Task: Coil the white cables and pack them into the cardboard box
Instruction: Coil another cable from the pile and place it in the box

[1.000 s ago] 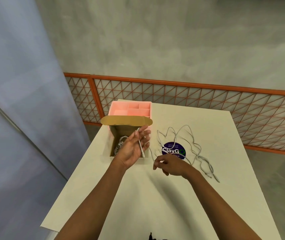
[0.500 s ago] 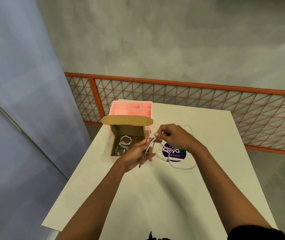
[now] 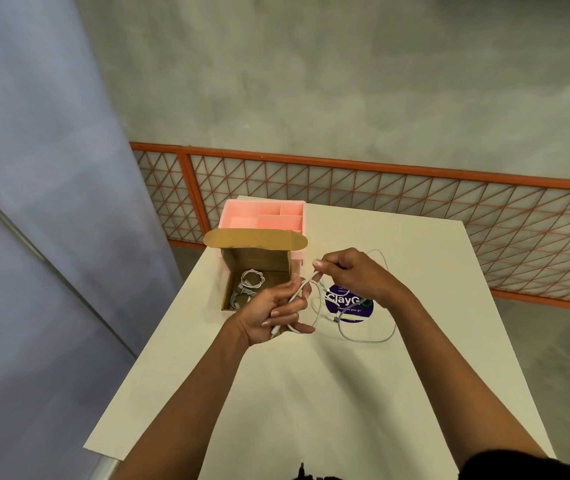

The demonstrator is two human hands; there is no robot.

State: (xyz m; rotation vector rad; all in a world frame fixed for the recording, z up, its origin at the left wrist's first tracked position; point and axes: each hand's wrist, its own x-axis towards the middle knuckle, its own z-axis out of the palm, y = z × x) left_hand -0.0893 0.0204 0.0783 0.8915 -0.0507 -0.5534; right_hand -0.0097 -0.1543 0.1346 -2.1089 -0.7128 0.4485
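My left hand point(image 3: 276, 311) holds loops of a white cable point(image 3: 363, 337) in its curled fingers, just right of the open cardboard box point(image 3: 278, 263). My right hand point(image 3: 349, 273) pinches the same cable a little above and to the right, over the table. The rest of the cable trails in a loose loop on the table below my right wrist. Inside the box lie coiled white cables point(image 3: 247, 287). The box's flap stands open at the back.
A pink divided organiser point(image 3: 263, 216) stands behind the box. A round purple sticker point(image 3: 347, 304) lies on the white table point(image 3: 311, 410) under the cable. An orange mesh railing point(image 3: 415, 195) runs behind the table; the table's left edge is close to the box.
My right hand rose from the table to beside my left hand, pulling the spread cable in. A loop now lies around my left fingers and less cable is spread on the table.
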